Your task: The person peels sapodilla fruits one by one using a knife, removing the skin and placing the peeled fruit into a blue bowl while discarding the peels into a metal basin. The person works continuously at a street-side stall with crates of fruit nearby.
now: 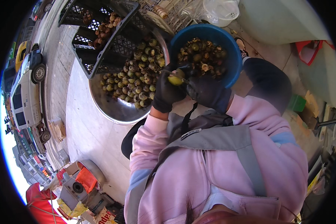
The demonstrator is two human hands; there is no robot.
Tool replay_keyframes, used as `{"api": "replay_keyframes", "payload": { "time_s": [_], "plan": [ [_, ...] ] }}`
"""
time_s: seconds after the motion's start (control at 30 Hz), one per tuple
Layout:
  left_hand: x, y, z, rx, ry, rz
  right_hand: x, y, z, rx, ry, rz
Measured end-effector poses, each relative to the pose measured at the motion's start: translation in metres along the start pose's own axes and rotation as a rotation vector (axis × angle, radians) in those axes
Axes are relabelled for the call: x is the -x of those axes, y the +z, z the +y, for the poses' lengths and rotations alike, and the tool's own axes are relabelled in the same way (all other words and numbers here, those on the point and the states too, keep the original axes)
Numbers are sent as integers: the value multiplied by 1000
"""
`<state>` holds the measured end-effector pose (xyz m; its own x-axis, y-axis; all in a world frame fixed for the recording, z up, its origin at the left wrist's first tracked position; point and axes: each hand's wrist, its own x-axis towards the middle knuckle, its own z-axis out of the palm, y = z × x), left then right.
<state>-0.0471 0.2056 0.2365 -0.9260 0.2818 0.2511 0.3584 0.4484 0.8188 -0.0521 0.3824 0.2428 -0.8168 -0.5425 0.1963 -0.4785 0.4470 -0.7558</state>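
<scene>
My left hand [169,91], in a black glove, is closed around a green-husked walnut [176,77]. Close beside it on the right, my right hand [205,91], also gloved, grips a knife whose thin blade [170,73] lies across the fruit; its handle is mostly hidden by the glove. Both hands are between a wide steel basin [116,114] of green-brown fruits and a blue plastic tub [235,56] holding dark husk pieces.
A black plastic crate [112,42] with bare brown walnuts rests over the steel basin. Behind the tub are a woven basket [173,16] and a white plastic basket [222,12]. A green container [297,103] stands at right. Boxes and bags lie at lower left; vehicles line the street.
</scene>
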Motion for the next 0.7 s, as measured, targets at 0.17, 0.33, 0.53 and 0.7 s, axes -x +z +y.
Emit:
{"api": "replay_keyframes", "payload": {
  "time_s": [0.17, 0.33, 0.53, 0.7],
  "plan": [
    [8, 19, -14, 109, -38, 81, 4, 11, 10, -55, 11, 105],
    [-9, 27, 13, -160, 165, 152, 5, 65, 82, -404, 189, 216],
    [-18, 22, 26, 563, -541, 172, -6, 2, 29, -221, 236, 28],
    [-13, 37, 8, 470, -505, 243, -4, 15, 34, -91, 188, 89]
  ]
}}
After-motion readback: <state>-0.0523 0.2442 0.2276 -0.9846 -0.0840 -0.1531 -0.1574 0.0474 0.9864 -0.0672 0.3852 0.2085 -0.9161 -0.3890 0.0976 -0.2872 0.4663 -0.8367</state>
